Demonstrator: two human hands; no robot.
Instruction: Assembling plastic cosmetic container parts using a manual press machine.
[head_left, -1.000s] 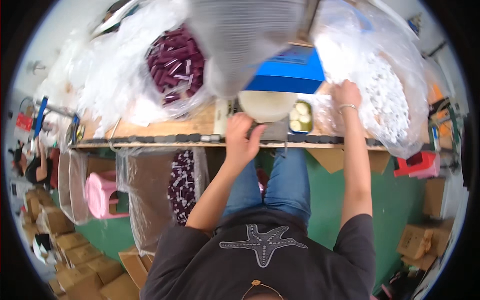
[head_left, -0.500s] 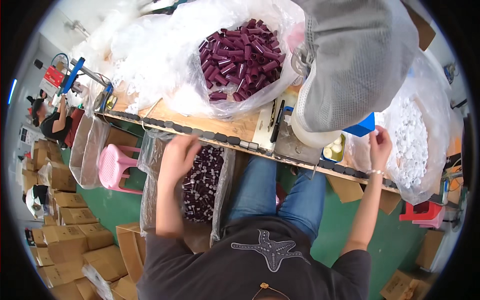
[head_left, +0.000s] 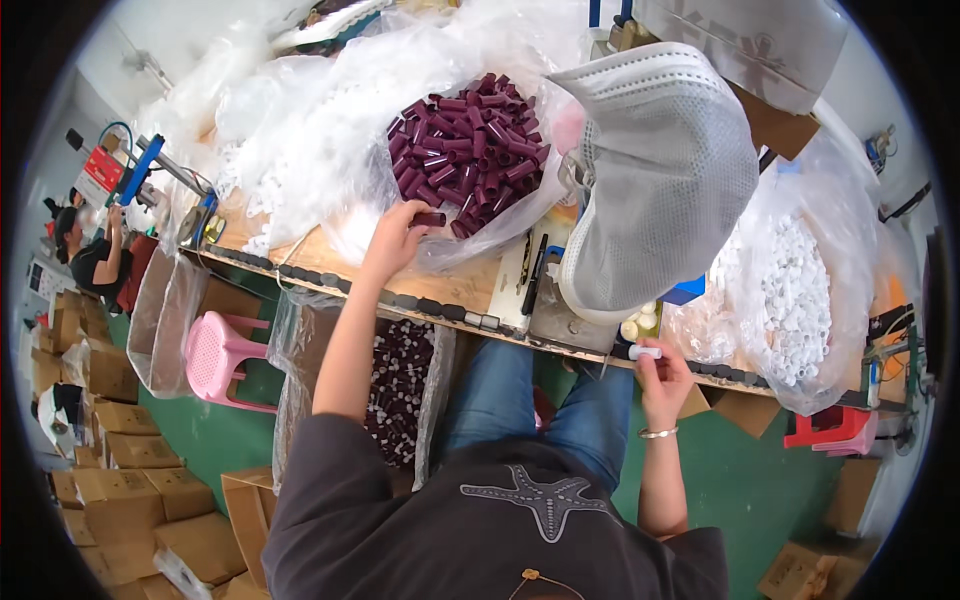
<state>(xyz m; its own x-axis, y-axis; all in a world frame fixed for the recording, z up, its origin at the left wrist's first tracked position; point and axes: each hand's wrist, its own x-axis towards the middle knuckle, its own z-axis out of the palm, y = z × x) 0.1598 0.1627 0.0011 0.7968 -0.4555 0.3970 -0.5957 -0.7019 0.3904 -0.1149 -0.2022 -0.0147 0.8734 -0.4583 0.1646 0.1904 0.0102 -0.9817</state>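
Observation:
At the near edge of an open clear plastic bag, my left hand point(head_left: 397, 238) is closed with its fingertips on a short maroon tube point(head_left: 430, 219). A heap of similar maroon tubes point(head_left: 470, 150) fills the bag just beyond. My right hand point(head_left: 664, 384) is at the bench's front edge, pinching a small white plastic cap-like part point(head_left: 645, 352) between thumb and fingers. Close to it is a small tray of round cream-coloured pieces point(head_left: 640, 322). To its right, a plastic bag holds many small white parts point(head_left: 795, 300).
A grey face mask point(head_left: 660, 170) hangs in front of the bench, hiding part of it. A black pen point(head_left: 535, 275) lies by a metal plate point(head_left: 570, 322). Below the bench, a lined box point(head_left: 400, 390) holds maroon-and-white pieces. A pink stool point(head_left: 222, 360) and cardboard boxes point(head_left: 120, 500) stand left.
My left hand has moved up from above the lined box to the maroon tubes and taken one. The right hand came left and nearer from the white parts, now with a white part showing.

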